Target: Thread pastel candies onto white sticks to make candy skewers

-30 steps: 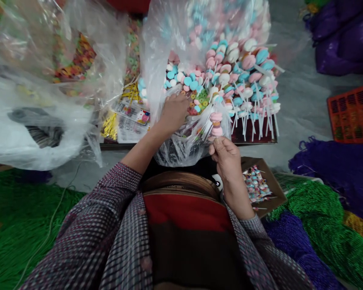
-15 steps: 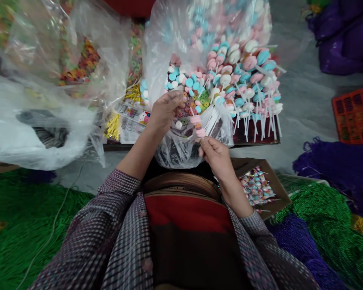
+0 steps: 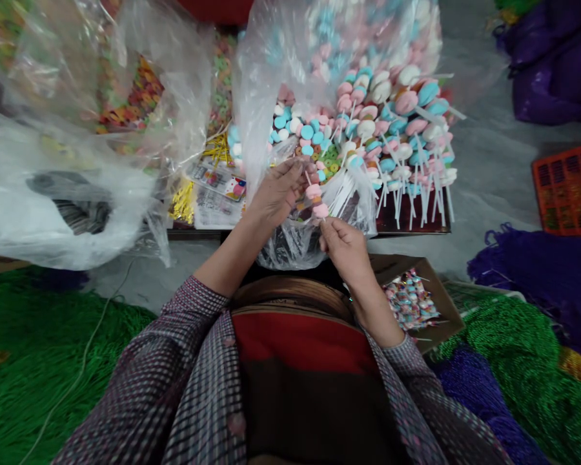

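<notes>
In my right hand (image 3: 346, 248), thumb and fingers pinch the lower end of a candy skewer (image 3: 320, 210), a thin stick threaded with pink marshmallow-like pieces and an orange-brown piece between them. The stick's bare tip points up towards my left hand (image 3: 281, 192), whose fingers are drawn together just left of it; what they hold, if anything, is hidden. Beneath the hands, a clear plastic bag (image 3: 290, 248) hangs over the table edge. Behind them lie green ring candies (image 3: 330, 160), blue and white candy pieces (image 3: 306, 132) and loose white sticks (image 3: 341, 192).
Many finished skewers (image 3: 411, 142) are heaped at the table's right. Bags of ring candies (image 3: 135, 97) stand at left, near gold twist ties (image 3: 183, 201) and printed cards (image 3: 217, 194). A cardboard box (image 3: 443, 300) of wrapped candies sits below right. An orange crate (image 3: 566, 187) stands farther right.
My left hand has moved right and slightly down, from over the ring candies to beside the skewer's tip. My right hand keeps its pinch on the skewer.
</notes>
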`<state>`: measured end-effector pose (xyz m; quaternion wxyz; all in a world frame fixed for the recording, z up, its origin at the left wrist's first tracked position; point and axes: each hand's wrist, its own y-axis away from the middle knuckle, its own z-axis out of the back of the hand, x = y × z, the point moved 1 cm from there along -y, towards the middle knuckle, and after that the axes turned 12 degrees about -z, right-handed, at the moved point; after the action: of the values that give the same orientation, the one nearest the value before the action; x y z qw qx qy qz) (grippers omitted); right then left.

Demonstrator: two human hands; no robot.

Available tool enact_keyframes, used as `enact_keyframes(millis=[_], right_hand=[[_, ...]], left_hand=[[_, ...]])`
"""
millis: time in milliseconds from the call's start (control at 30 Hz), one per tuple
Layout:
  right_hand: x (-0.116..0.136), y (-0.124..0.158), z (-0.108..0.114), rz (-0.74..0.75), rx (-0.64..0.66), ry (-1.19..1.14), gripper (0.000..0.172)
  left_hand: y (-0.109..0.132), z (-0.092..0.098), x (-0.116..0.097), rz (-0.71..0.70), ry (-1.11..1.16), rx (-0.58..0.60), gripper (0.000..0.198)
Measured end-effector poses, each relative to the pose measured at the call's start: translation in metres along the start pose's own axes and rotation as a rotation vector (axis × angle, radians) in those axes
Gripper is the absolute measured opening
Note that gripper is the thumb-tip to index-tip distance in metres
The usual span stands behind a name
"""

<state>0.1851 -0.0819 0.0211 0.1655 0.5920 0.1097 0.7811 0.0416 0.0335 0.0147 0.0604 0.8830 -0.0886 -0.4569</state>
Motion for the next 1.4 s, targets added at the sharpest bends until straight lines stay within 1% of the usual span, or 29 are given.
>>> enact_keyframes(millis=[133,200,300,433,500,567,767,867,1033,1200,1333,1400], right_hand=[[0.000,0.002,0.002,-0.007,0.005,-0.005,0.046],[0.000,0.004,0.002,-0.014,0.003,-0.007,0.044],[-0.001,0.005,0.002,-0.023,0.006,-0.011,0.044],[-0.001,0.006,0.002,-0.016,-0.004,-0.032,0.045],[0.000,0.006,0.002,-0.012,-0.009,-0.035,0.046],[0.001,0.007,0.002,-0.010,-0.010,-0.031,0.048],[0.003,0.009,0.002,-0.014,-0.009,-0.053,0.050],[0.003,0.008,0.002,-0.009,-0.009,-0.055,0.053],[0.000,0.006,0.002,-0.018,-0.003,-0.058,0.053],[0.001,0.006,0.002,-0.022,-0.011,-0.080,0.054],[0.001,0.000,0.002,-0.009,-0.020,-0.060,0.051],[-0.001,-0.005,0.002,0.000,-0.011,-0.072,0.052]], left_hand=[[0.000,-0.003,0.000,0.045,0.098,-0.093,0.021],[0.001,-0.005,0.000,0.048,0.109,-0.098,0.017],[0.003,-0.005,0.001,0.009,0.018,-0.017,0.010],[0.002,0.002,0.006,-0.106,-0.206,0.104,0.012],[0.000,0.007,0.008,-0.141,-0.274,0.135,0.016],[0.000,0.010,0.008,-0.146,-0.289,0.142,0.018],[0.003,0.007,0.004,-0.064,-0.208,0.109,0.020],[0.005,0.004,0.002,-0.049,-0.184,0.102,0.022],[0.006,0.004,0.000,-0.032,-0.156,0.110,0.016],[0.007,0.003,0.001,-0.011,-0.146,0.138,0.014],[0.011,-0.001,0.003,0.054,-0.103,0.176,0.008],[0.012,-0.003,0.001,0.073,-0.128,0.199,0.012]])
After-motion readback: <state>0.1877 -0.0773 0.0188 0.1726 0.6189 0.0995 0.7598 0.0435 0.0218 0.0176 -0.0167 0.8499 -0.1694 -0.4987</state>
